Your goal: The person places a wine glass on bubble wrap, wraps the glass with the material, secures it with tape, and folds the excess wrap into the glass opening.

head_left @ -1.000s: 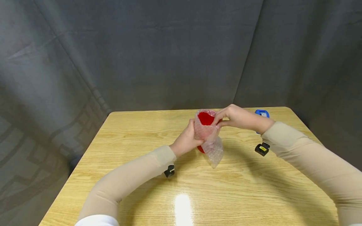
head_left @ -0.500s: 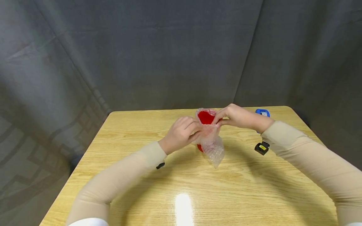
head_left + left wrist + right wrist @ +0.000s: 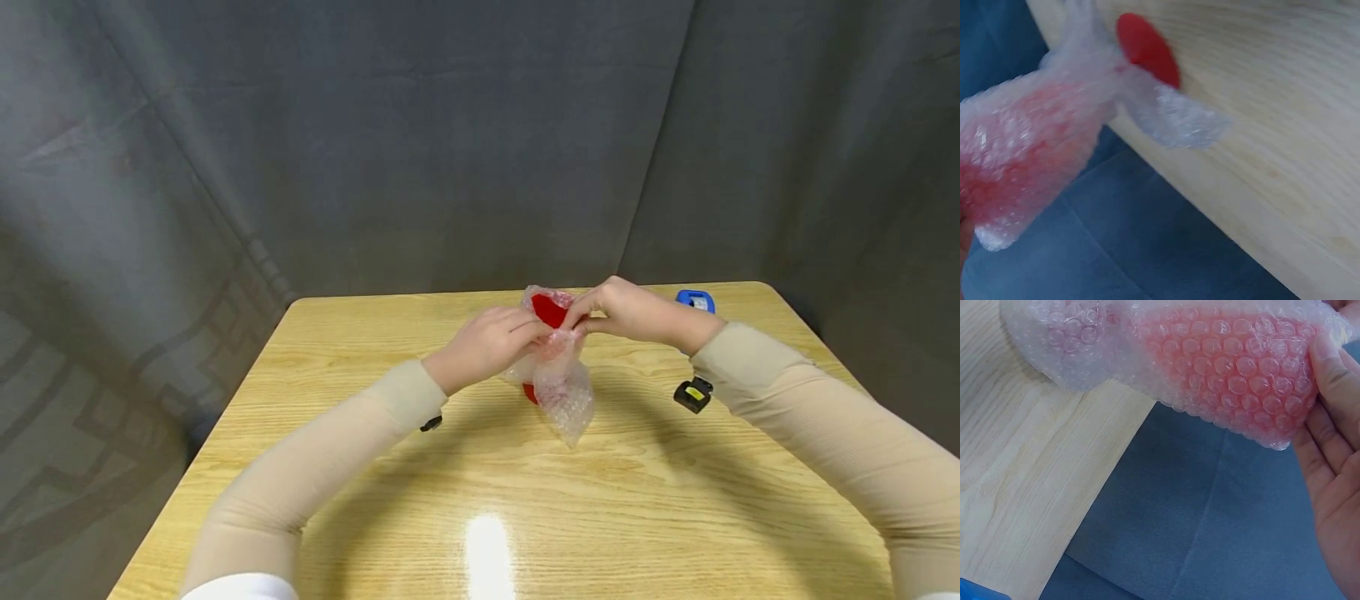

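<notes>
A red goblet (image 3: 550, 310) stands upright, wrapped in clear bubble wrap (image 3: 566, 396). Its round red foot (image 3: 1147, 50) pokes out below the wrap in the left wrist view, and one loose corner of wrap hangs toward the near side. My right hand (image 3: 622, 310) pinches the rim together with the wrap, thumb outside, as the right wrist view (image 3: 1341, 425) also shows. On the other side, my left hand (image 3: 483, 346) pinches the wrap's upper edge by the goblet's mouth; its thumb is hidden in the head view.
Behind my right wrist lies a blue object (image 3: 696, 300) with a whitish part, partly covered by the arm. The wooden table (image 3: 480, 467) ends at a back edge near the goblet, with dark grey curtains (image 3: 450, 150) beyond.
My left hand has come off the goblet's side, risen to the rim and moved right with the wrap's edge, so less red shows at the mouth. The right hand keeps its grip.
</notes>
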Action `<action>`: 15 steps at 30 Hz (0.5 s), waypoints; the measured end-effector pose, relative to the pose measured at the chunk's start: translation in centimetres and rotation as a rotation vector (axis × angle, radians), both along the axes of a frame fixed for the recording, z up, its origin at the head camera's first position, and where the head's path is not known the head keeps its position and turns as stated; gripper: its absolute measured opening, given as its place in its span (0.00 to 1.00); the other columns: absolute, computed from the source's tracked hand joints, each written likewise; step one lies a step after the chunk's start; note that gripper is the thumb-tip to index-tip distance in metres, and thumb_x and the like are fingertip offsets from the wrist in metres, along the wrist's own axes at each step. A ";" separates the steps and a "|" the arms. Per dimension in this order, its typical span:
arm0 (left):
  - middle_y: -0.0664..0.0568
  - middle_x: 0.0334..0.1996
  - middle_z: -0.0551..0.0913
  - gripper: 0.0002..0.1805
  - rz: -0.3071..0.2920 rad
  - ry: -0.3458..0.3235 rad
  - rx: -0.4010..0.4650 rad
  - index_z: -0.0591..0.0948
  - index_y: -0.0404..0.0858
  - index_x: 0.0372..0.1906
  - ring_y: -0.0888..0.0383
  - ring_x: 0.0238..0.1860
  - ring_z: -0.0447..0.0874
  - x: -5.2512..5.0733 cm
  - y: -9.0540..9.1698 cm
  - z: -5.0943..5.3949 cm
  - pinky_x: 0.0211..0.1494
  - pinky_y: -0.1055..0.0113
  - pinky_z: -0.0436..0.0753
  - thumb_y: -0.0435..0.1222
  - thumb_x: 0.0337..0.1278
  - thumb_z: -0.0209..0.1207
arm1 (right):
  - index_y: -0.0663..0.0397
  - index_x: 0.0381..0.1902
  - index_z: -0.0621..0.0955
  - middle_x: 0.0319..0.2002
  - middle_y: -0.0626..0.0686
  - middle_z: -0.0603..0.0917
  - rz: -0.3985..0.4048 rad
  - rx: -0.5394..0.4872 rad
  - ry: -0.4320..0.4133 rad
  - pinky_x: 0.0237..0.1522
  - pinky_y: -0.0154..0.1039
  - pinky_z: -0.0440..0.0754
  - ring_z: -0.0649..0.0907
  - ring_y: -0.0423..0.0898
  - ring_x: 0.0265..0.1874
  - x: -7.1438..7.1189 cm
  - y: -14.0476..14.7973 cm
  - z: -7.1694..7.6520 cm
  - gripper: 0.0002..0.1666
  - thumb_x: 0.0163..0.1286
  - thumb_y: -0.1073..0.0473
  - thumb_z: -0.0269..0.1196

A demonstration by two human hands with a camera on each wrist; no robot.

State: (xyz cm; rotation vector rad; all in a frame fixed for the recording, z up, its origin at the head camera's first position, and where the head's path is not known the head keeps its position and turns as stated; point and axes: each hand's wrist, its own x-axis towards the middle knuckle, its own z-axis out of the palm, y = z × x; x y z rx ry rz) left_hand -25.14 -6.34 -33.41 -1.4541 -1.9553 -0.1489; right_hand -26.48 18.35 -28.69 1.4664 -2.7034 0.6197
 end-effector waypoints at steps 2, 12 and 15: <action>0.55 0.39 0.85 0.09 0.024 -0.023 -0.024 0.83 0.40 0.43 0.61 0.41 0.83 0.0 0.4 0.6 0.53 0.72 0.82 0.35 0.57 0.66 | 0.51 0.39 0.85 0.36 0.44 0.86 -0.011 -0.019 -0.017 0.38 0.34 0.86 0.83 0.36 0.33 0.1 0.0 0.0 0.12 0.56 0.65 0.70; 0.57 0.34 0.85 0.06 0.112 -0.199 -0.234 0.86 0.43 0.36 0.61 0.41 0.80 -0.5 1.6 2.6 0.49 0.70 0.80 0.29 0.60 0.62 | 0.47 0.36 0.82 0.32 0.40 0.84 0.021 -0.056 -0.006 0.36 0.33 0.85 0.82 0.35 0.31 0.3 0.0 -0.2 0.11 0.57 0.65 0.70; 0.56 0.32 0.84 0.05 0.096 -0.241 -0.244 0.85 0.42 0.34 0.60 0.39 0.79 -0.8 1.6 2.8 0.53 0.69 0.80 0.30 0.60 0.62 | 0.46 0.35 0.83 0.31 0.39 0.84 0.033 -0.054 0.004 0.35 0.32 0.84 0.81 0.34 0.31 0.4 -0.1 -0.2 0.10 0.58 0.66 0.70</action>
